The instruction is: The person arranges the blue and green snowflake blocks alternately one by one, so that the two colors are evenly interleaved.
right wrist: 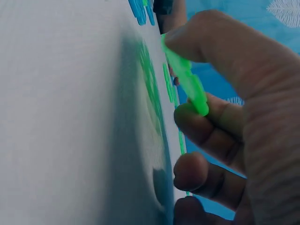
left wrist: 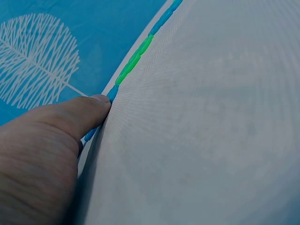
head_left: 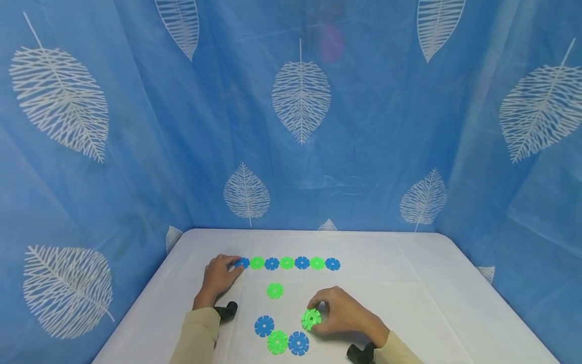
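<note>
My right hand [head_left: 343, 311] pinches a green notched plastic disc [head_left: 311, 320] between thumb and fingers. The right wrist view shows this disc [right wrist: 187, 77] tilted and raised off the table, its shadow below. At the far left, the thumb and index finger of my left hand [head_left: 220, 275] grip the edges of a blue notched disc [head_left: 244, 263]. That disc forms the left end of a straight row of alternating blue and green discs, including a green one [head_left: 256, 263] right beside it. In the left wrist view my thumb [left wrist: 93, 110] covers part of the blue disc.
A loose green disc [head_left: 275, 290] lies below the row. Nearer the front are a blue disc [head_left: 264, 326], a green disc [head_left: 277, 342] and another blue disc [head_left: 298, 343], close together. The white-covered table [head_left: 400, 303] meets a blue leaf-patterned curtain [head_left: 364, 151] behind.
</note>
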`<state>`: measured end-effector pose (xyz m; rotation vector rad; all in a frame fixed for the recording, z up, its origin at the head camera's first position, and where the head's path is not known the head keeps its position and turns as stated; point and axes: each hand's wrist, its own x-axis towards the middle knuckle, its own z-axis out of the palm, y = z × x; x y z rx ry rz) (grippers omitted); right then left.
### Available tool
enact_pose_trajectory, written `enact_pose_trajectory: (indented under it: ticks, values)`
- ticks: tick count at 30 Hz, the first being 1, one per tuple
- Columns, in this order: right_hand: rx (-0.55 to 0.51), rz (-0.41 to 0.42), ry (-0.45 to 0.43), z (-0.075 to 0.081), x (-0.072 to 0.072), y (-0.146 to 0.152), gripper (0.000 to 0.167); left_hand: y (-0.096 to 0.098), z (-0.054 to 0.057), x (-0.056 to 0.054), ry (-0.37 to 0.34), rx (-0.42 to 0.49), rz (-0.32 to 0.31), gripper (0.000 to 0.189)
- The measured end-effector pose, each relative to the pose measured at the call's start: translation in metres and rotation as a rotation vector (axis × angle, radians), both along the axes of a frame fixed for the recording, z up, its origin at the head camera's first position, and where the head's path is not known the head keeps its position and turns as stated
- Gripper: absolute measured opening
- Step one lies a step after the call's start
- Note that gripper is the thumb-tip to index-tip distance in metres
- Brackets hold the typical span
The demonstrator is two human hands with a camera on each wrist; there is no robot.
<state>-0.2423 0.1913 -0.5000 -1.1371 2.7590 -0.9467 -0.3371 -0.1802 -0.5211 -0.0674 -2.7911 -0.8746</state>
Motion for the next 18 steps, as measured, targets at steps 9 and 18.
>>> enact_pose_trajectory:
  ticks: [9,18]
  values:
    - [-0.023,-0.01,0.088,0.009,-0.003,0.007,0.032,0.001,-0.001,-0.003,0.014,0.002,0.006,0.04]
    - [-0.179,0.078,0.128,0.018,-0.006,0.015,0.032,-0.001,-0.003,-0.001,0.013,0.0,0.0,0.038]
